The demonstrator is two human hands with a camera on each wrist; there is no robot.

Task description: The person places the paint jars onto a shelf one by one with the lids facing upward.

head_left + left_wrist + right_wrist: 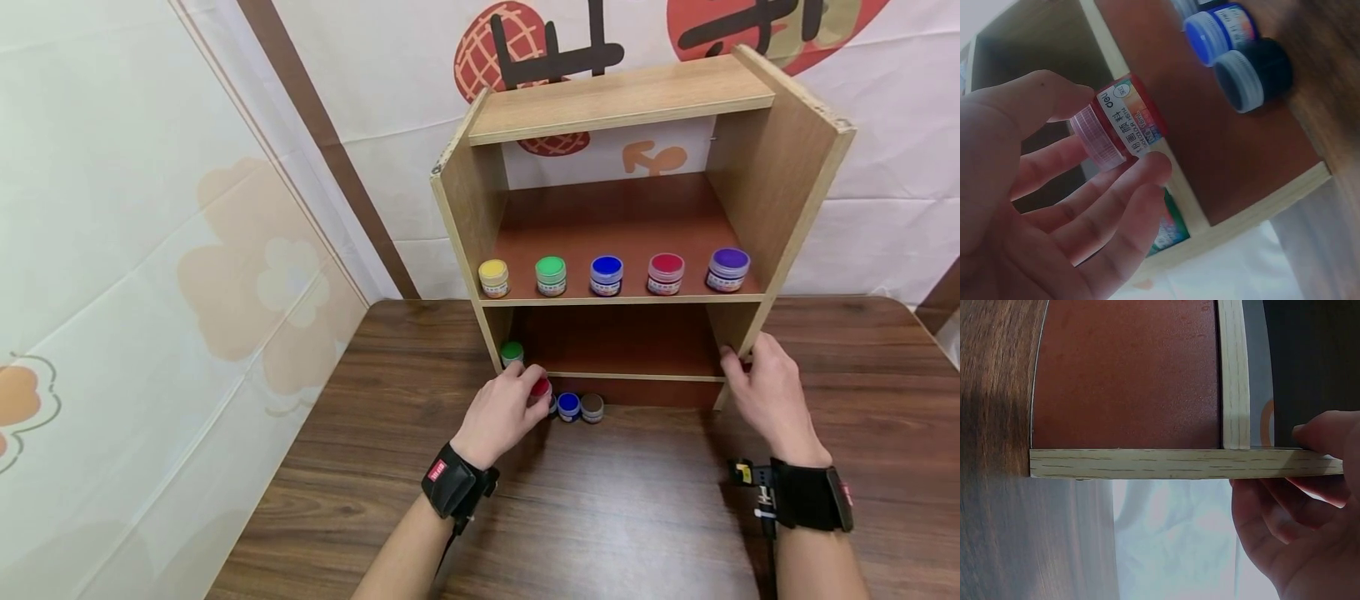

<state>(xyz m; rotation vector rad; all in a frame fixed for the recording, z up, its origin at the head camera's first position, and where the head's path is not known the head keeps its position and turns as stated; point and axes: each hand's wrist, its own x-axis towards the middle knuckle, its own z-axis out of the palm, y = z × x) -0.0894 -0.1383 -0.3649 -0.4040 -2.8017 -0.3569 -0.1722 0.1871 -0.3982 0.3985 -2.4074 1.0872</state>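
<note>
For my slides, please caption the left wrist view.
Left grip holding a red paint jar before the wooden shelf unit.

The place seems to be a small recording corner, arranged indoors; whether it belongs to a home or to a lab, I cannot tell. Pale printed cloth [112,167] with creases, big flowers [225,308] and brown stripes [322,142] hangs like walls at the left and behind. A wood-look worktop [637,492] carries a wooden shelf unit [622,96]. Black straps [806,497] with small devices [742,472] on both wrists also speak for recording.
</note>
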